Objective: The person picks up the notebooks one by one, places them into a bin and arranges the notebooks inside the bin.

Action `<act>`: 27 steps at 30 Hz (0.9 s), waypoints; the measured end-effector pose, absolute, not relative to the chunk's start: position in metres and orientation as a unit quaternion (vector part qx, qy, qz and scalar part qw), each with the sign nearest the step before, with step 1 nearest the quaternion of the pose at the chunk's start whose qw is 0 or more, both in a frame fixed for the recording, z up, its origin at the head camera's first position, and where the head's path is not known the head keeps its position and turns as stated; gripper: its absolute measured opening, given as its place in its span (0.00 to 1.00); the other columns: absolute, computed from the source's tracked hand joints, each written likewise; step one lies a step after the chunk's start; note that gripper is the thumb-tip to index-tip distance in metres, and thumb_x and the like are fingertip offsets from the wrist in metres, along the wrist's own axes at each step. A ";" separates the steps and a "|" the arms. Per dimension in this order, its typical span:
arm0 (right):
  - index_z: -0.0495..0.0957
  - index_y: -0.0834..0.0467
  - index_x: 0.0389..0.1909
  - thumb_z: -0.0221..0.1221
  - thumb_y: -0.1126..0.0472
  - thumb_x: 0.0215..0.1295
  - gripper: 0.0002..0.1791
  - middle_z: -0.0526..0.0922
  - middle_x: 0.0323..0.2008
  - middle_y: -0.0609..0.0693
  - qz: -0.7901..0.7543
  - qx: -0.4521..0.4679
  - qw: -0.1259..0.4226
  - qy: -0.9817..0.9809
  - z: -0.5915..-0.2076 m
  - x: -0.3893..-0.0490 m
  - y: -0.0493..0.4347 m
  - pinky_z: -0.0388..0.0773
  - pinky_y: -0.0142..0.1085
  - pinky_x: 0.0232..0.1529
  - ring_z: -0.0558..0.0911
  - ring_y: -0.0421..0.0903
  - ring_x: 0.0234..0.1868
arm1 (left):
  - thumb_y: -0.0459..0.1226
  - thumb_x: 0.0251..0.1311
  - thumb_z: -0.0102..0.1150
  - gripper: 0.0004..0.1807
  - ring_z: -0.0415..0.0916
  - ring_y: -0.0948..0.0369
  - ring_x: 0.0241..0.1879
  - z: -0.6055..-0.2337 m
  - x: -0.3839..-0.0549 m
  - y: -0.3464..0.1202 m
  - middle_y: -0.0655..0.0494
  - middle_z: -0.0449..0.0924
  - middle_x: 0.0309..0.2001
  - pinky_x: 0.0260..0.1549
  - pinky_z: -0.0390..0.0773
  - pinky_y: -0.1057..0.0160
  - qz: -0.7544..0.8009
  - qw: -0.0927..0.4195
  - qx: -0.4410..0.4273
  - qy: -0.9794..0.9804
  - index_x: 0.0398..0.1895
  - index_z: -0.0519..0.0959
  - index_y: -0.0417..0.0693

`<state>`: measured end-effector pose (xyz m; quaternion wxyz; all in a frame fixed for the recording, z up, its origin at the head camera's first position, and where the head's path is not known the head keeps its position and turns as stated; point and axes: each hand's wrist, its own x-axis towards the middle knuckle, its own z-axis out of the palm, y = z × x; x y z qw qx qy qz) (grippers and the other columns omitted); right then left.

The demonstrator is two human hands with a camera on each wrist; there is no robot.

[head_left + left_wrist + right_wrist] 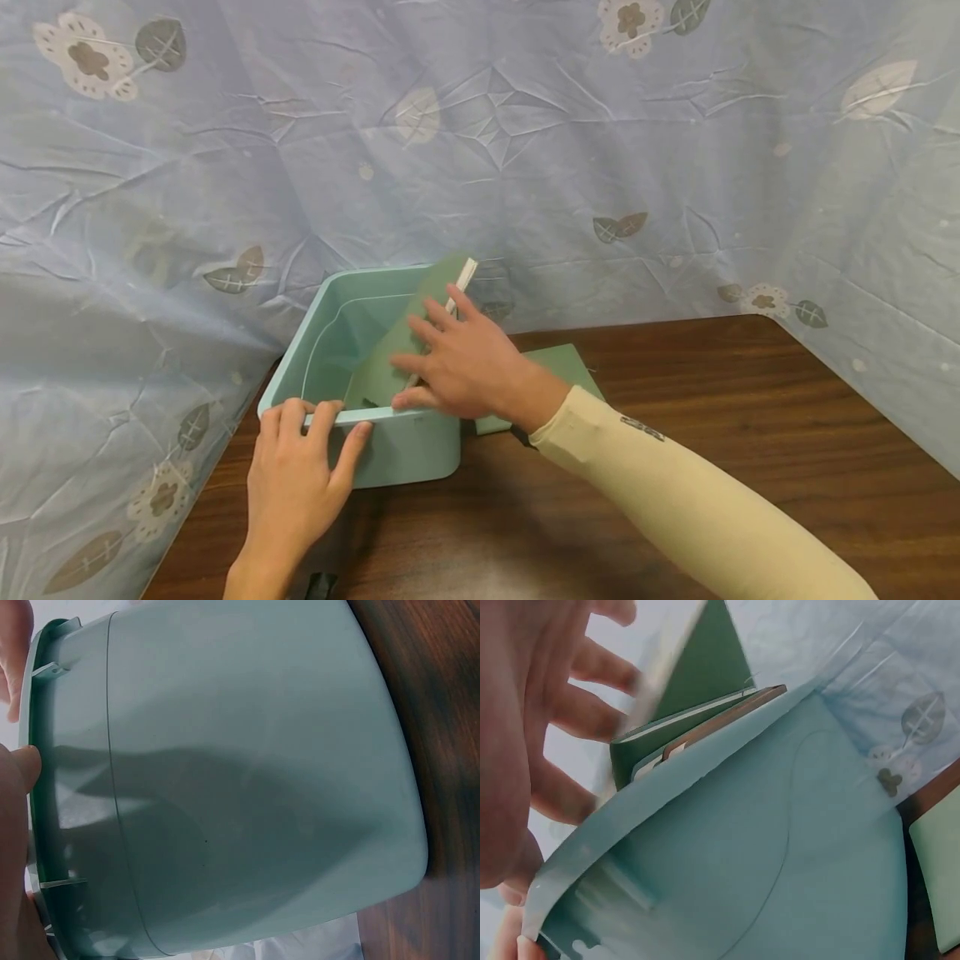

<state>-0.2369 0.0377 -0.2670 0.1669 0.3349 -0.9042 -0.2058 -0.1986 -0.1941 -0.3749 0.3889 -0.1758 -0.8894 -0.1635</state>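
A pale teal plastic bin (405, 454) stands on the table. My left hand (296, 479) grips its near rim, fingers hooked over the edge and thumb on the outer side. Inside the bin a green-covered book (378, 362) leans at a slant, its white page edges facing right and its top corner above the rim. My right hand (468, 362) is spread over that book with fingers apart; whether the fingertips touch the cover cannot be told. In the right wrist view, a brown-edged book (735, 716) shows among others just above the rim.
Another green book (566, 367) lies on the dark wood table (690, 467), right of the bin and partly behind my right wrist. A floral grey-blue curtain (525, 158) hangs close behind the bin and along the table's sides. A small black object (321, 586) shows beside my left wrist.
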 end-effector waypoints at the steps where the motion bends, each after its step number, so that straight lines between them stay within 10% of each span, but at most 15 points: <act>1: 0.62 0.32 0.72 0.29 0.24 0.68 0.37 0.62 0.75 0.51 -0.208 0.333 0.165 -0.905 -0.267 -0.237 0.037 0.44 0.59 0.76 0.55 0.56 0.78 | 0.51 0.61 0.63 0.22 0.66 0.43 0.44 -0.375 -0.199 -0.194 0.44 0.68 0.38 0.36 0.71 0.45 -0.163 0.389 -0.175 -0.890 0.46 0.79 0.42; 27: 0.58 0.33 0.74 0.32 0.24 0.68 0.37 0.57 0.77 0.53 -0.164 0.301 0.173 -0.923 -0.271 -0.243 0.071 0.46 0.60 0.75 0.55 0.56 0.78 | 0.52 0.59 0.64 0.21 0.65 0.43 0.43 -0.376 -0.200 -0.195 0.43 0.68 0.38 0.37 0.70 0.45 -0.169 0.391 -0.172 -0.888 0.45 0.79 0.45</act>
